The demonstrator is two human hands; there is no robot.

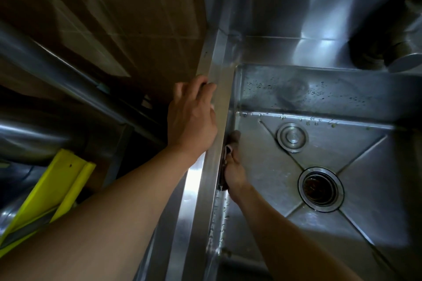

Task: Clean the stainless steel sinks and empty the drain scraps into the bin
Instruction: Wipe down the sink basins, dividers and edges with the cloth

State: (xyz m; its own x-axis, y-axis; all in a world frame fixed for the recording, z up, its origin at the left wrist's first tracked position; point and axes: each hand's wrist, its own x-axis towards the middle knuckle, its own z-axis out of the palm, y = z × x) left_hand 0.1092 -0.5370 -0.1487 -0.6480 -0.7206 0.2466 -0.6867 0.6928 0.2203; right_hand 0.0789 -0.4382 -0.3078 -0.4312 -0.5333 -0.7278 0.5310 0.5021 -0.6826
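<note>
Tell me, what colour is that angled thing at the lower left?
Bright yellow object, with a grey strip; the head view shows it.

The stainless steel sink (365,166) carries a round drain strainer (320,189) at its basin centre and a round plug (291,137) toward its back-left corner.

Legible text, labels, brands, numbers, signs: none. The stainless steel sink (262,166), its rim, the drain strainer (320,189) and the yellow object (52,191) to the left carry no marking that can be read from here.
</note>
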